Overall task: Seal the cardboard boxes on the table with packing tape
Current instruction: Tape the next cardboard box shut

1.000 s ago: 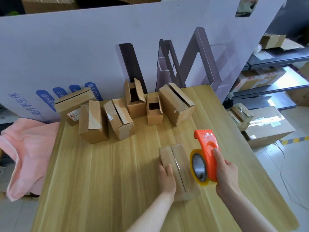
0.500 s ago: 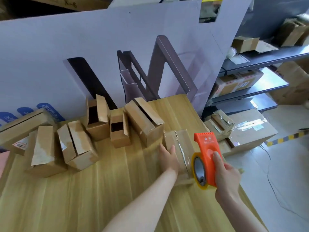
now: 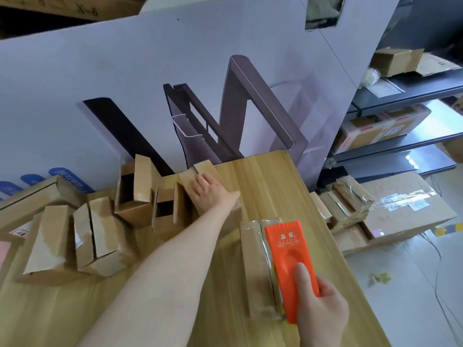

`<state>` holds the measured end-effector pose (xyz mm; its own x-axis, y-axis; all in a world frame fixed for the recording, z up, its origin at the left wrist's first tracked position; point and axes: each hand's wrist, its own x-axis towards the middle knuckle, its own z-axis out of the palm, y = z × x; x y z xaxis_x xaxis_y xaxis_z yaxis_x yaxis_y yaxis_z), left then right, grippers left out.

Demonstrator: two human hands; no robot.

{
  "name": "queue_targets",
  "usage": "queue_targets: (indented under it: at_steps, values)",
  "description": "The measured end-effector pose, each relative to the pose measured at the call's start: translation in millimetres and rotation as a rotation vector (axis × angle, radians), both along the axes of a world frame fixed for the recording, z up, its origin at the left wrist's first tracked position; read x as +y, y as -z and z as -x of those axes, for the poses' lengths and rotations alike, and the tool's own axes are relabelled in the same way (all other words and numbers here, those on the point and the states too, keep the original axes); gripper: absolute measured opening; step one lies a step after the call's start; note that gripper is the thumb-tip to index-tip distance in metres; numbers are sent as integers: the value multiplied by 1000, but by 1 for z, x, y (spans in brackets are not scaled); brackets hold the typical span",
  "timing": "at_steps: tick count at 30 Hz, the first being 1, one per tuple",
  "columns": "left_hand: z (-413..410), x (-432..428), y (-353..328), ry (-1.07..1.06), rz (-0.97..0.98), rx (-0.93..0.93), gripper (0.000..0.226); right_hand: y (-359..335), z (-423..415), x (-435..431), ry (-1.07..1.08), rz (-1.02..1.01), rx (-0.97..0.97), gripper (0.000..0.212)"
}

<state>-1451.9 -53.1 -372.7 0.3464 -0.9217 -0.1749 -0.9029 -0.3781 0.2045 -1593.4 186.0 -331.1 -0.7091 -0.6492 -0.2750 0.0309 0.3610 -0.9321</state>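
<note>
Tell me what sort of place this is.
Probably a packing or shipping stockroom: small cardboard boxes crowd the wooden table, the right hand grips an orange tape dispenser, and metal shelves on the right hold taped cartons.

Storeroom surroundings: a printed board behind, shelving and cartons off to the right.
A large white printed board [image 3: 125,71] with dark furniture shapes and blue labels spans 9 to 1 o'clock. At 2 o'clock, dark metal shelving [image 3: 411,90] holds a small open carton [image 3: 395,61] above a long taped carton [image 3: 383,128]. At 3 o'clock, a big flat carton [image 3: 400,211] lies on the grey floor [image 3: 413,309], with a stack of smaller taped cartons [image 3: 345,199] just beside it. Yellow-black floor tape [image 3: 448,227], a thin cable [image 3: 436,259] and a yellowish scrap [image 3: 380,278] lie near. A pink cloth [image 3: 3,254] shows at 9 o'clock.
</note>
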Motion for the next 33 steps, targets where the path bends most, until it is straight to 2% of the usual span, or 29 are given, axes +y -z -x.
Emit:
queue_targets:
  at_steps: [4, 9, 12, 16, 19, 21, 23, 25, 28, 30, 33]
  values:
    - [-21, 15, 13, 86, -2, -65, 109, 1, -6, -24, -53, 10, -10, 28]
    - [-57, 70, 17, 273, 32, -81, 102, 0, -18, -65, -108, 49, 26, 42]
    - [-60, 110, 16, 286, 12, -106, 103, 0, -26, -96, -136, 62, 49, 50]
    - [-58, 169, 14, 290, -21, -83, 101, -2, -37, -136, -202, 72, 76, 39]
    - [-50, 207, 10, 250, -40, -61, 100, -9, -39, -163, -228, 83, 42, 52]
    - [-40, 221, 3, 231, 11, -10, 100, -14, -36, -172, -214, 87, -6, 48]
    - [-30, 220, -4, 355, 123, -16, 97, -19, -28, -170, -150, 116, -65, 48]
    - [-13, 201, -6, 603, 232, -70, 94, -23, -19, -159, -87, 165, -113, 50]
    - [15, 157, 0, 961, 99, -137, 87, -32, -4, -139, -28, 225, -138, 47]
    - [24, 132, 12, 960, 3, -103, 84, -37, 6, -128, -17, 244, -160, 44]
    - [20, 88, 21, 808, 16, -77, 84, -41, 17, -115, 7, 271, -185, 42]
